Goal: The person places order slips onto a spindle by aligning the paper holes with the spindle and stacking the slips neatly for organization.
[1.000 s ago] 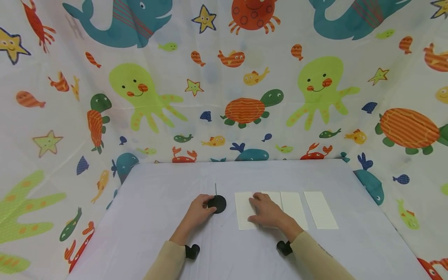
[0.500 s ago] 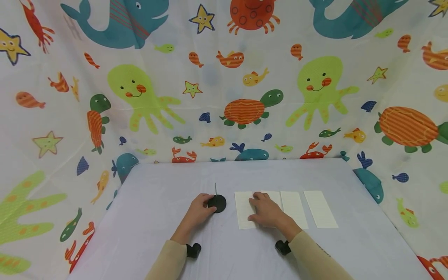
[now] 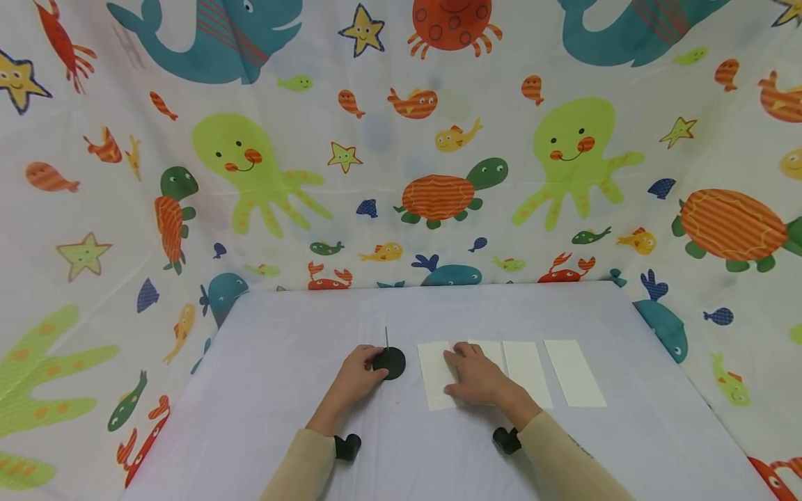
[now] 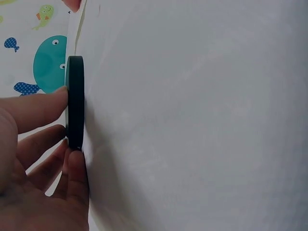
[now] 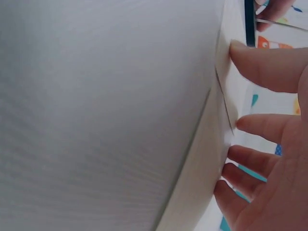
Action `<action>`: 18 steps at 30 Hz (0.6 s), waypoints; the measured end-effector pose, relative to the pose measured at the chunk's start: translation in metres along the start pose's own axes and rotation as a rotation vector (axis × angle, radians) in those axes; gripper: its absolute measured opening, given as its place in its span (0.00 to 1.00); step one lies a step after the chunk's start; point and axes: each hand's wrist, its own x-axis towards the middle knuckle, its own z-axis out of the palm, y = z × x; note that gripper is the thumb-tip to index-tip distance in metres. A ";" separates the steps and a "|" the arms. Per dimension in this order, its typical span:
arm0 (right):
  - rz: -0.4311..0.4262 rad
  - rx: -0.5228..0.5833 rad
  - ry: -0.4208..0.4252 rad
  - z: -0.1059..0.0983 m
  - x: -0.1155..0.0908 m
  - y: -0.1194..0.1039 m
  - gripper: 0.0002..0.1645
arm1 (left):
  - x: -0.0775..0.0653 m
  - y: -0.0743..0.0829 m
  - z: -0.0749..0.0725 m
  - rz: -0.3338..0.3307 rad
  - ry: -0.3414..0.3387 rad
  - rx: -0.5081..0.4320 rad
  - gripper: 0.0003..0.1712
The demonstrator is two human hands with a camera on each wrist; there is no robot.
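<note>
A receipt spike (image 3: 390, 364), a black round base with a thin upright rod, stands left of the table's middle. My left hand (image 3: 357, 376) holds the base by its left edge, thumb in front and fingers behind; in the left wrist view the thumb and fingers reach the rim of the black base (image 4: 76, 103). My right hand (image 3: 479, 376) rests with spread fingers over the leftmost cream paper slip (image 3: 435, 383), thumb and fingertips on it. Part of a second paper slip (image 3: 487, 351) shows behind that hand, the rest hidden beneath it.
Two more cream slips, a near one (image 3: 526, 369) and a far-right one (image 3: 575, 372), lie flat to the right. White cloth covers the table (image 3: 269, 362). A sea-animal curtain (image 3: 376, 139) hangs at the back and sides.
</note>
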 end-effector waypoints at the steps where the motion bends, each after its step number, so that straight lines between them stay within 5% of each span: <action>1: -0.002 -0.007 -0.003 0.000 0.000 0.000 0.43 | 0.000 0.000 0.000 -0.005 0.000 0.000 0.26; 7: -0.022 -0.042 0.003 0.001 0.001 -0.002 0.48 | 0.000 -0.001 0.001 -0.004 0.001 0.001 0.26; 18: 0.007 -0.050 0.004 0.004 0.004 -0.007 0.42 | -0.001 0.002 0.000 0.004 -0.004 0.009 0.26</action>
